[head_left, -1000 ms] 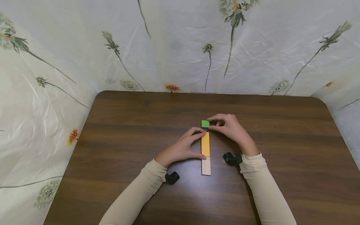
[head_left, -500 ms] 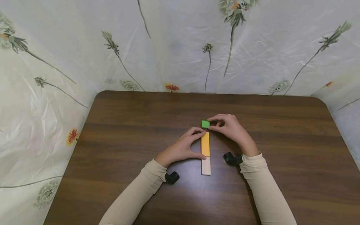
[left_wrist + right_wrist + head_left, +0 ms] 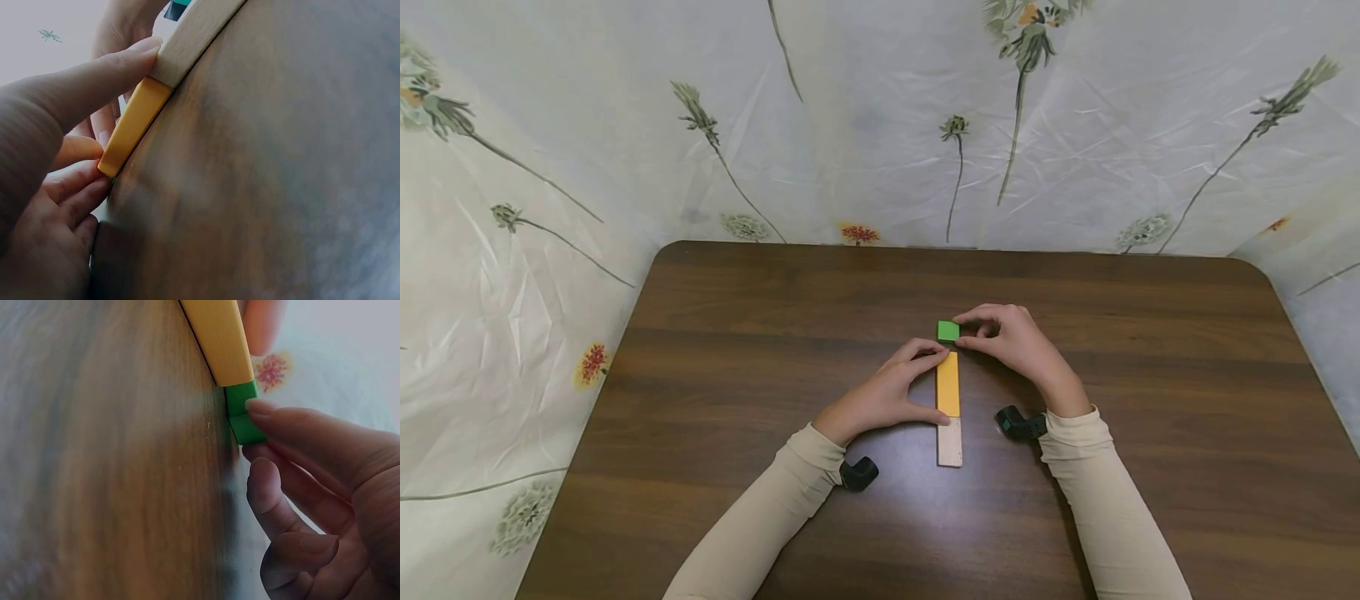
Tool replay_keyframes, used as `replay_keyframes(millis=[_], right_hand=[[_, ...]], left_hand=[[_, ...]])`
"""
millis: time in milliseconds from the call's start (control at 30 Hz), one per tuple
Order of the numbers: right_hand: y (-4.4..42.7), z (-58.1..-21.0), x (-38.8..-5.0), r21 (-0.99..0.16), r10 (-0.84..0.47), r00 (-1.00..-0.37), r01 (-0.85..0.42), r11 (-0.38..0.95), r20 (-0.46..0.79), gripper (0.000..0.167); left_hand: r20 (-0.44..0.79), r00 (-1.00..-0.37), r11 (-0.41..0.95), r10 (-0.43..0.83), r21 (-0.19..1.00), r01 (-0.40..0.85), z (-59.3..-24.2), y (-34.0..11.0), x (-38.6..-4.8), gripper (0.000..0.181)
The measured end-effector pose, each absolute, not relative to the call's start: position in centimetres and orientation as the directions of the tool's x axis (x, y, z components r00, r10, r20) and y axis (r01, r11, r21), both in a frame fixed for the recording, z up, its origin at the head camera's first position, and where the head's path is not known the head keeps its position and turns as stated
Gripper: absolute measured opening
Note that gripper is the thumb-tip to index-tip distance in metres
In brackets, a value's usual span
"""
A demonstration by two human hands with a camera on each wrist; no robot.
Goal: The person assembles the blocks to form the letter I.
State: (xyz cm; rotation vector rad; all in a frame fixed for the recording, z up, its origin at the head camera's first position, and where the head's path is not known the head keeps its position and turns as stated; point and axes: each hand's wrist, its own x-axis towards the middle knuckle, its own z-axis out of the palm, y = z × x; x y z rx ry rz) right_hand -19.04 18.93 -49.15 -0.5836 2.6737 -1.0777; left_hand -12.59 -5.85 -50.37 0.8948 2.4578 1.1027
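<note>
A yellow block [image 3: 947,385] and a plain wooden block [image 3: 950,443] lie end to end in one line on the table. My left hand [image 3: 891,393] spans the yellow block from the left. Its thumb touches the side near the joint with the wooden block [image 3: 187,47], and its fingertips are at the far end of the yellow block [image 3: 132,125]. Beyond that end, a short gap away in the head view, sits a small green block [image 3: 947,332]. My right hand [image 3: 1011,337] pinches the green block [image 3: 245,419] between thumb and forefinger, from the right.
The brown wooden table [image 3: 737,333] has rounded far corners. A whitish curtain [image 3: 880,125] with printed flowers hangs behind it and at the sides. Each wrist wears a black camera, the left camera [image 3: 859,474] and the right camera [image 3: 1020,423].
The green block has shifted very slightly toward the yellow block since the first frame. Both hands keep almost the same place, and the yellow and wooden blocks have not visibly moved.
</note>
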Motion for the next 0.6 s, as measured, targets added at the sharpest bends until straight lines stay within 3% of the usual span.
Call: replay_keyframes(millis=[600], right_hand=[[18.89, -49.26, -18.99, -0.707, -0.433, -0.901, -0.294, 0.643, -0.020, 0.032]], left_hand=[[-0.033, -0.765, 0.515, 0.644, 0.757, 0.401, -50.31, -5.90, -12.48, 0.096]])
